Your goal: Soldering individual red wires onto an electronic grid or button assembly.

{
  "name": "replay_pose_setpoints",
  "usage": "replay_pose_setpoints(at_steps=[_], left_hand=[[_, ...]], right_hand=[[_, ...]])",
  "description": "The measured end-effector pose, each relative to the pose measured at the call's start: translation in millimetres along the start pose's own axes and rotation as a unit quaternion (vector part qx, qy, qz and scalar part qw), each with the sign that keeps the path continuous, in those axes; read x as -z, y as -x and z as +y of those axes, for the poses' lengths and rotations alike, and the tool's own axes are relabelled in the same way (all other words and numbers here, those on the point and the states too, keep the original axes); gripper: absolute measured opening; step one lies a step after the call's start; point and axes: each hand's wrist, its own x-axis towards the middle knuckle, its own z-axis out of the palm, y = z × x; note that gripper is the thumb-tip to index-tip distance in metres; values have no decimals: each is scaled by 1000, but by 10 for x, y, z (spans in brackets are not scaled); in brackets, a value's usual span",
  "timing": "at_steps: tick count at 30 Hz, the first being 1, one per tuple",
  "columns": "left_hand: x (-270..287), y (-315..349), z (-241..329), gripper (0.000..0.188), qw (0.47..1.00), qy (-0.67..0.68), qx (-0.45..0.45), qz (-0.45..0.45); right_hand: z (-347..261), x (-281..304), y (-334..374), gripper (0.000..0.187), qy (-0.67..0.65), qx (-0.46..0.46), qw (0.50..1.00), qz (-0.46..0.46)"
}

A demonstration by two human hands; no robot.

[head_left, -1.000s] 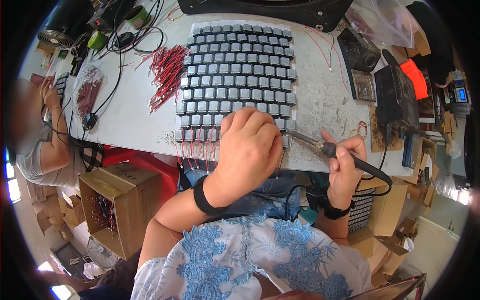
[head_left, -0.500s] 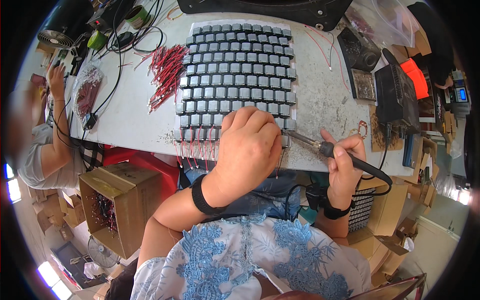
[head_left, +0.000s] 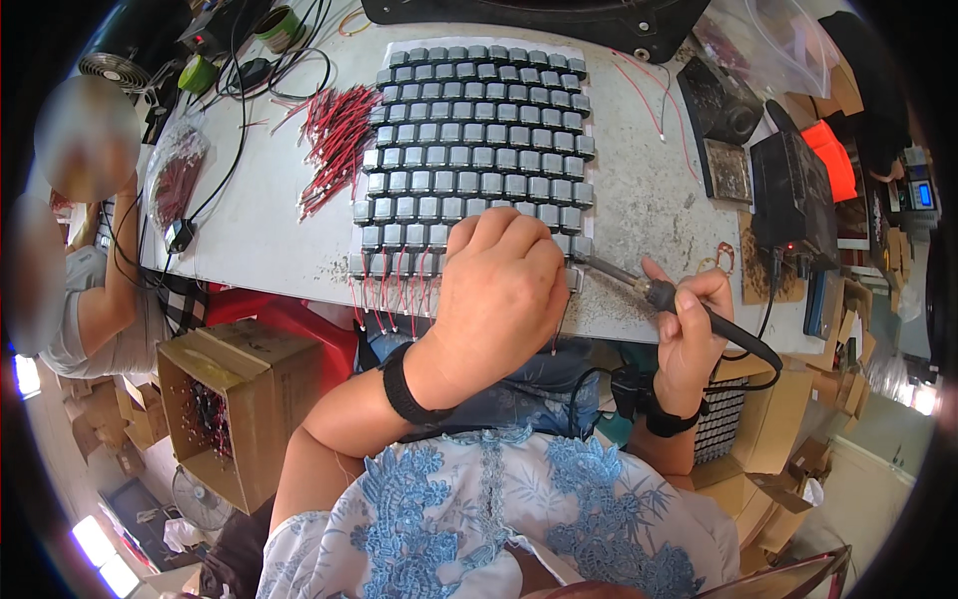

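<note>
Rows of small grey-topped black blocks [head_left: 464, 130] cover a white sheet in the middle of the table. My left hand [head_left: 504, 290] is closed over the near right part of these rows. Its fingertips curl downward, so whatever they pinch is hidden. In my right hand [head_left: 689, 329] is a soldering iron [head_left: 723, 327], gripped by its dark handle. Its metal tip points left, close to the left fingers at the nearest row. Thin red and black wires [head_left: 389, 299] with white connectors hang from the left blocks of that row. Beyond them lies a loose bundle of similar wires [head_left: 337, 140].
A black power box [head_left: 793, 195] stands on the right, with a dirty metal tray [head_left: 726, 170] beside it. Dark crumbs speckle the tabletop [head_left: 639, 150]. An open cardboard box [head_left: 239, 399] is below the table at left. Another person [head_left: 95, 299] sits at far left.
My hands and the soldering iron hold nearly the same position, with the tip slightly shifted. The person at left has changed posture, and the view has moved a little.
</note>
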Motion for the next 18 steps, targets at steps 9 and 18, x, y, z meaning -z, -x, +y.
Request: replay_pose_setpoints(at_steps=[9,18], left_hand=[[-50,34,-13,10,999,-40,-6,16],[84,47,41,16,999,-48,-11,-16]], right_hand=[[48,99,27,11,-12,-33,998,43],[177,116,-108,6,-29,23,996,77]])
